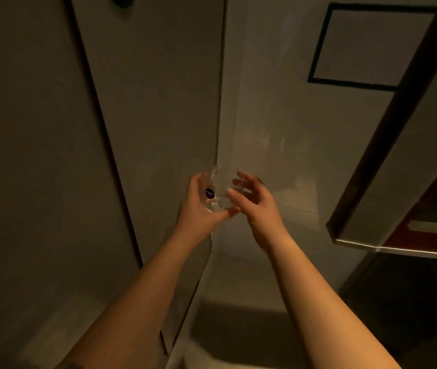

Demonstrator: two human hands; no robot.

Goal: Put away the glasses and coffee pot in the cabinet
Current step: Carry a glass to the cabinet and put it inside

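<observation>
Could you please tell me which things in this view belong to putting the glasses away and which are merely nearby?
Job:
clear glass, held up
left hand, gripping it
right hand, fingers at it
cabinet door, open

Nearby:
framed panel
wall

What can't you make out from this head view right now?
- Glass: clear and blurred in dim light; its rim and outline are lost between the left hand and right hand.
- Right hand's grip: fingers curl near the glass, contact unclear.
- Open cabinet: cut off by the right edge, its inside dark.
- Coffee pot: not in view.
</observation>
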